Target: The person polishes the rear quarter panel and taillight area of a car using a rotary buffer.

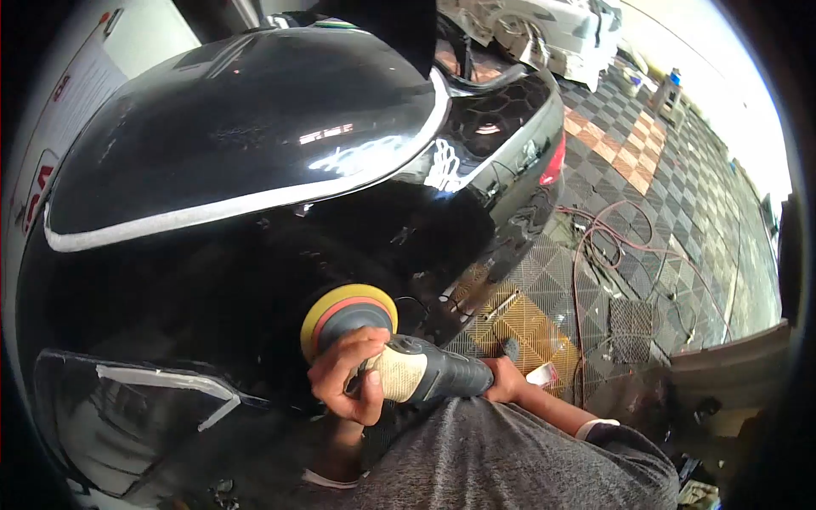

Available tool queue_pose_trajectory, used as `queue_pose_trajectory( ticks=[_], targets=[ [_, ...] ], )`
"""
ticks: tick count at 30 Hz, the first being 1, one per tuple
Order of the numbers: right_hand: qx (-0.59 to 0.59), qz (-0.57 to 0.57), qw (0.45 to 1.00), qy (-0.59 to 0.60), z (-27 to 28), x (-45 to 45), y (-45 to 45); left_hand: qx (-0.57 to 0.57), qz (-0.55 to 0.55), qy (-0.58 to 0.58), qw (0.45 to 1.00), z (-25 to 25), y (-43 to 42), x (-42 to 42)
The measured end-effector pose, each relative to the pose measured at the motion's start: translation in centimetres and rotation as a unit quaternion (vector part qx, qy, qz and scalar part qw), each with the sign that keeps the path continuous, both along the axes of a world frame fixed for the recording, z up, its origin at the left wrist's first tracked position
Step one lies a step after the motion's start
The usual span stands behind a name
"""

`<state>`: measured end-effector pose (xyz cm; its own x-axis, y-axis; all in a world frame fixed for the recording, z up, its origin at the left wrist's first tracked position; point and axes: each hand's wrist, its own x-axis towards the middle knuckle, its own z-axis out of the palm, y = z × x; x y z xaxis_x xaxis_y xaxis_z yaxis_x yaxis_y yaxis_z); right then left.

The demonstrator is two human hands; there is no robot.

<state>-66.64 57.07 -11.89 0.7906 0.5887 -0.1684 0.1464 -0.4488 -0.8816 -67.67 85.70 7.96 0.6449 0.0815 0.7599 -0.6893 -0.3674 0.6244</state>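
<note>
A polishing machine (438, 374) with a round pad (340, 310), yellow at the rim and pinkish inside, lies against the side of a glossy black car (212, 280). My left hand (350, 378) is wrapped round the machine's head, beside the tan cover and just behind the pad. The rear end of the dark handle is in my right hand (507, 380), its fingers closed round it. Pale masking tape (178, 218) runs along the edge of the car's window, and more tape (161, 378) marks the door handle area at lower left.
Red hose (576, 297) loops over the checkered tile floor (620, 136) at the right. A dark mat (631, 330) lies near it. White car body parts (569, 34) stand at the top. A bottle with a blue cap (676, 76) is at the upper right.
</note>
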Motion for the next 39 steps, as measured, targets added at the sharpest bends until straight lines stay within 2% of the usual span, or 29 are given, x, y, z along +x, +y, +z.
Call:
queue_pose_trajectory(
  ticks=[2, 4, 11, 15, 17, 18, 20, 21, 24, 27, 32, 35, 36, 38, 39],
  targets=[
    [0.006, 0.009, 1.0, 0.001, -0.4, 0.1, -0.7, -0.015, -0.003, 0.006, 1.0, -0.4, -0.6, 0.3],
    [-0.011, 0.001, 1.0, -0.001, -0.2, -0.1, -1.5, 0.033, 0.001, 0.012, 0.999, -1.2, -1.6, 1.4],
    [-0.05, -0.055, 0.997, 0.037, -6.5, 0.7, -6.1, 0.035, -0.073, 0.032, 0.996, -1.9, -7.0, 7.6],
    [0.016, -0.109, 0.989, 0.096, -7.0, 2.6, -8.7, 0.036, -0.113, 0.026, 0.993, -2.4, -11.0, 12.9],
    [0.093, -0.133, 0.975, 0.151, -4.2, 4.1, -9.2, 0.043, -0.123, 0.029, 0.991, -2.3, -13.4, 15.5],
    [0.094, -0.128, 0.976, 0.151, -4.4, 4.7, -9.6, 0.052, -0.124, 0.042, 0.99, -1.9, -14.5, 16.8],
    [0.174, -0.137, 0.964, 0.146, -6.5, 5.9, -10.9, 0.061, -0.134, 0.047, 0.988, -2.4, -16.7, 19.5],
    [0.198, -0.126, 0.956, 0.173, -10.7, 6.3, -11.6, 0.065, -0.136, 0.057, 0.987, -2.2, -17.7, 20.4],
    [0.218, -0.159, 0.956, 0.118, -12.0, 6.9, -11.8, 0.069, -0.138, 0.068, 0.986, -2.6, -19.4, 21.9],
    [0.188, -0.167, 0.958, 0.136, -7.1, 6.6, -10.7, 0.092, -0.136, 0.067, 0.984, -2.3, -18.6, 20.8],
    [0.167, -0.166, 0.962, 0.139, -11.3, 3.3, -6.8, 0.132, -0.129, 0.053, 0.981, -1.9, -14.8, 16.1],
    [0.104, -0.131, 0.981, 0.098, -13.7, 1.3, -4.9, 0.136, -0.113, 0.039, 0.984, -2.1, -12.0, 12.5],
    [0.115, -0.141, 0.978, 0.103, -13.2, 0.8, -4.3, 0.146, -0.103, 0.027, 0.983, -2.1, -11.0, 11.4],
    [0.083, -0.085, 0.987, 0.108, -10.7, 0.6, -3.8, 0.149, -0.086, 0.018, 0.985, -2.4, -9.2, 9.0],
    [0.079, -0.075, 0.992, 0.07, -11.2, 0.4, -3.5, 0.15, -0.07, 0.017, 0.986, -2.7, -8.5, 7.8]
  ],
)
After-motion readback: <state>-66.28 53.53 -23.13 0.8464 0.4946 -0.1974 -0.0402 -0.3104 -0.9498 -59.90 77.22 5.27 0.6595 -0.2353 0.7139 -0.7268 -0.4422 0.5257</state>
